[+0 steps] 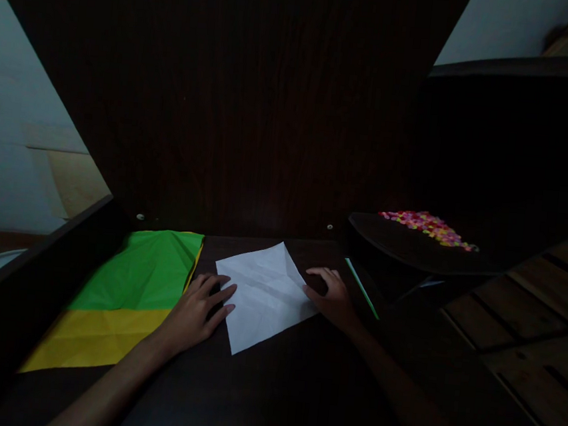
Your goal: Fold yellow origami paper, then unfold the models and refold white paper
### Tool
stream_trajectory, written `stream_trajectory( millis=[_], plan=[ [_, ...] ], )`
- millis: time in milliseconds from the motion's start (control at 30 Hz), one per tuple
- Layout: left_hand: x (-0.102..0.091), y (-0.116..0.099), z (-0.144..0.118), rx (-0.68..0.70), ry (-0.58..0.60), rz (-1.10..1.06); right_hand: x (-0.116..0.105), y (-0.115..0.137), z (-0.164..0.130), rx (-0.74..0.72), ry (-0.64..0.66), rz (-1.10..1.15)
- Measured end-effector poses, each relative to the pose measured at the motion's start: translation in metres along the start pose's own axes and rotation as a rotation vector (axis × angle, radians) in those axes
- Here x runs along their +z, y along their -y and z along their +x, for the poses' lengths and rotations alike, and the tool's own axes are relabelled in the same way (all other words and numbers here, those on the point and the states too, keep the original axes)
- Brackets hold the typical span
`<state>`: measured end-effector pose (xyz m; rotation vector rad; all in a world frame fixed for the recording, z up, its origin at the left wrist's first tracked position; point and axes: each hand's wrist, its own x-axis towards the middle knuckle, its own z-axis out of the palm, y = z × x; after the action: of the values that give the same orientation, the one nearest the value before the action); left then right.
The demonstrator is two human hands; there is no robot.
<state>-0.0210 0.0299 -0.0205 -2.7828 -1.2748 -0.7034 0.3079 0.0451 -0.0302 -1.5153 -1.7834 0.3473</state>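
A creased sheet of white paper (265, 301) lies flat and turned at an angle on the dark wooden surface in front of me. My left hand (199, 312) rests at its left edge, fingers spread, with the fingertips on the paper. At the right edge is my right hand (331, 298), its thumb touching the paper and its other fingers stretched out and apart from the thumb. Left of my left hand lies green paper (142, 270) on top of yellow paper (96, 335), both wrinkled. A thin light-green stick (362, 289) lies to the right of my right hand.
A heap of small pink, red and yellow pieces (428, 227) sits on a dark curved shelf (386, 244) at the right. An upright dark wooden panel (254, 103) stands behind the surface. A raised side board (39, 250) borders it on the left.
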Motion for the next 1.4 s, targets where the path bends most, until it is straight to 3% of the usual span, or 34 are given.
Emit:
stream_trajectory(
  millis=[233,900,1400],
  plan=[
    [0.000,-0.002,-0.002,0.030,0.021,-0.034,0.002,0.000,-0.003,-0.048,0.099,-0.033],
    [-0.009,-0.002,-0.004,0.148,0.260,-0.035,0.009,-0.004,-0.006,-0.064,0.056,-0.092],
    [-0.009,-0.001,-0.006,0.159,0.248,-0.093,0.006,0.000,-0.007,-0.018,0.095,0.013]
  ],
)
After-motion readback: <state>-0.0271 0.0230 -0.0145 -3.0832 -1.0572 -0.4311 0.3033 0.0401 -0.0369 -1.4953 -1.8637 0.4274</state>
